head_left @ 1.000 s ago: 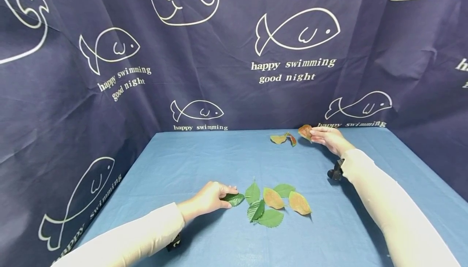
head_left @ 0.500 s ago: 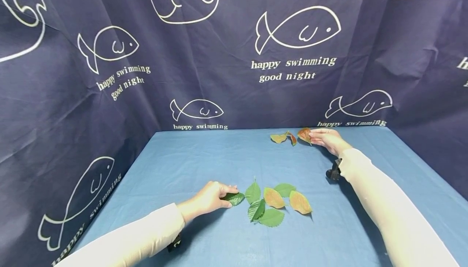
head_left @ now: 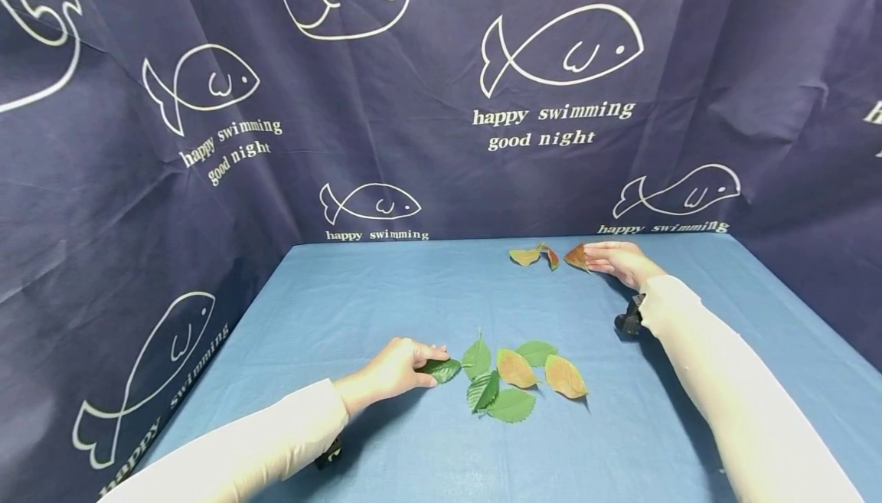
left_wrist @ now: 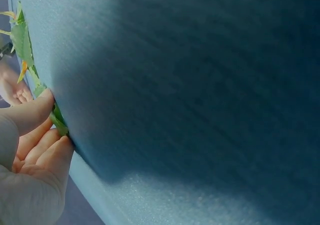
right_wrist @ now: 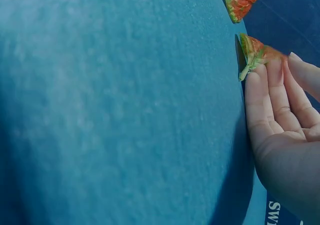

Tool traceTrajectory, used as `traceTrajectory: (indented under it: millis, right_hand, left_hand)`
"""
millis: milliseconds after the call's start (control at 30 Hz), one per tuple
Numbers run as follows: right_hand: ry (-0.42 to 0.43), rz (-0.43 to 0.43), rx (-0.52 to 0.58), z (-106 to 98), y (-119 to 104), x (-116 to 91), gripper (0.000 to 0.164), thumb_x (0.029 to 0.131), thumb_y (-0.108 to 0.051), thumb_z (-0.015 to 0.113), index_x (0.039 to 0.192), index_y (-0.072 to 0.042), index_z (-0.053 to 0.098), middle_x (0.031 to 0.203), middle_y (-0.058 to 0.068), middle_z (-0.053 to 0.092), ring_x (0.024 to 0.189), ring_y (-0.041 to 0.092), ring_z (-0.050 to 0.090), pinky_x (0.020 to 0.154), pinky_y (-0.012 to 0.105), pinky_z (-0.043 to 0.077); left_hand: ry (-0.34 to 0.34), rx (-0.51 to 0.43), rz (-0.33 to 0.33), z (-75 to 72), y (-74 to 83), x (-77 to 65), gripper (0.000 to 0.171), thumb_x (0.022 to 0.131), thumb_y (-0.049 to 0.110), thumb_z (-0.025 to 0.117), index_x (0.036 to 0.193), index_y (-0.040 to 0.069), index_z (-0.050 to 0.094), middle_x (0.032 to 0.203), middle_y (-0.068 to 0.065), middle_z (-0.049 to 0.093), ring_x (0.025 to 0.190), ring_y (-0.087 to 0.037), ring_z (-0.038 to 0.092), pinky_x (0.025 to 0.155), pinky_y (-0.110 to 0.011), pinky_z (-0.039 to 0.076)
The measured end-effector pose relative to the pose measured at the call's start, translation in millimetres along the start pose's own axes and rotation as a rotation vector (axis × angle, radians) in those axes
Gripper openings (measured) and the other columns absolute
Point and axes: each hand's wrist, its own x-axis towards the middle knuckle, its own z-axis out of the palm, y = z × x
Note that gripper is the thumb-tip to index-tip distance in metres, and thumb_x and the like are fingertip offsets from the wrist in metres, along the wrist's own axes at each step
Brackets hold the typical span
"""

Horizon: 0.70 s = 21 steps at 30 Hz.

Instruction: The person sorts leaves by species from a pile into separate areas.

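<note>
In the head view my left hand [head_left: 400,369] pinches a dark green leaf [head_left: 443,370] low at the table. Thumb and fingers lie on either side of it in the left wrist view, covering its left end. At the table's far side, my right hand [head_left: 618,261] holds a reddish-brown leaf [head_left: 577,256] at its fingertips. The right wrist view shows that leaf [right_wrist: 252,50] rising from the cloth, its tip beside the thumb. Right of the left hand lie green leaves, one upright [head_left: 477,358], one ribbed [head_left: 483,391] and one rounded [head_left: 512,405].
Two orange-brown leaves [head_left: 517,369] [head_left: 566,377] lie right of the green ones, with another green leaf [head_left: 536,353] behind. Curled yellow and red leaves [head_left: 526,256] sit left of the right hand. A dark fish-print curtain [head_left: 441,105] borders the blue table [head_left: 344,296].
The reddish-brown leaf has tipped lower toward the table under my right fingertips. My left hand keeps its place on the dark green leaf. The head view has shifted slightly.
</note>
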Motion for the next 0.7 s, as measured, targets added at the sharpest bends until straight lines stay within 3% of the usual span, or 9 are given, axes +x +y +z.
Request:
traceTrajectory:
  millis: [200,333,533,700]
  right_hand:
    - [-0.017,-0.008,0.005,-2.9,-1.8,-5.3,0.058,0.098,-0.006,0.055,0.144,0.017,0.028,0.085,-0.011,0.072,0.084,0.003,0.069,0.085,0.02,0.055]
    - [-0.022,-0.017,0.029,-4.7,-2.9,-7.9,0.05,0.097,-0.005,0.056,0.14,0.013,0.037,0.086,-0.009,0.073,0.085,0.005,0.07,0.087,0.022,0.055]
    - [-0.03,-0.017,0.112,-5.2,-6.5,-9.5,0.013,0.096,-0.002,0.056,0.103,-0.008,0.066,0.085,-0.005,0.073,0.083,0.005,0.07,0.084,0.023,0.056]
    - [-0.057,-0.041,0.158,-3.5,-9.1,-11.2,0.022,0.097,-0.002,0.055,0.089,-0.016,0.071,0.085,-0.002,0.074,0.083,0.008,0.07,0.082,0.023,0.057]
  left_hand:
    - [-0.006,-0.012,-0.019,0.5,0.3,-0.1,0.042,0.08,0.008,0.078,0.121,0.008,0.069,0.129,-0.01,0.063,0.125,-0.027,0.056,0.097,-0.04,0.051]
    - [-0.002,-0.007,-0.017,0.9,0.2,0.2,0.043,0.079,0.007,0.078,0.121,0.008,0.07,0.128,-0.01,0.063,0.125,-0.028,0.056,0.098,-0.04,0.051]
    - [-0.008,-0.008,-0.019,0.6,0.1,0.4,0.043,0.079,0.008,0.078,0.121,0.008,0.069,0.128,-0.01,0.063,0.125,-0.028,0.056,0.098,-0.041,0.05]
    - [-0.006,-0.02,-0.019,1.0,-1.6,0.8,0.043,0.08,0.008,0.078,0.121,0.008,0.069,0.129,-0.011,0.063,0.126,-0.028,0.055,0.098,-0.041,0.05]
